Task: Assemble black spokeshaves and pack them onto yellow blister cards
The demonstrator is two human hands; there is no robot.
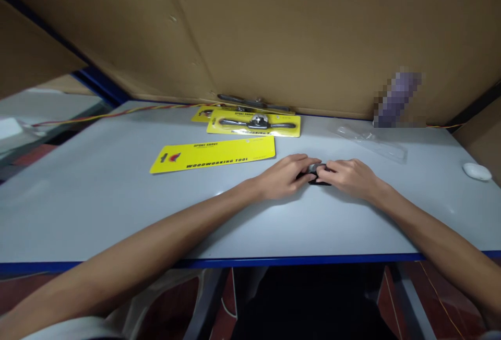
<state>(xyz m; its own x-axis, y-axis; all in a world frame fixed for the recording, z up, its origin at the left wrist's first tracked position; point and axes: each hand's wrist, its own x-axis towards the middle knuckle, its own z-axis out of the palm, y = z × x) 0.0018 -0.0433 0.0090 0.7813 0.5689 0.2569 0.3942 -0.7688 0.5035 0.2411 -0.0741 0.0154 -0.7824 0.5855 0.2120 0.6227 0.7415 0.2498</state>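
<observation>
A small dark metal tool (321,182) is held at a grey desk (117,220), right of centre and in from the blue near edge. It is gripped from both sides: at its left end by the left hand (287,177), with fingers drawn in close and bent over it, and at its right by the right hand (352,179), with thumb and forefinger narrowed in a pinch. Only a black lower edge and a glint of silver are exposed between the fingertips; whether the tool is resting on the desk cannot be told.

The step in hand is judged to be close fingering or adjusting of the tool's middle part. A next move of this kind calls for one side to be kept steady while the small part is worked by the other fingers.

The long axis appears to be laid left to right, roughly parallel to the near edge. The ends are covered by the hands, so which way the front faces cannot be told.

To the left, a yellow card (213,155) printed "Spoke Shave" and "Woodworking Tool" is laid flat at a slight slant, with no tool fixed to it. Behind it, a packaged spoke shave (254,122) is set lengthwise from left to right, and more packs are placed against the cardboard wall (274,32). Beyond the right hand, a clear plastic shell (371,143) is seen lying, and a small white case (476,171) is placed at far right.
</observation>
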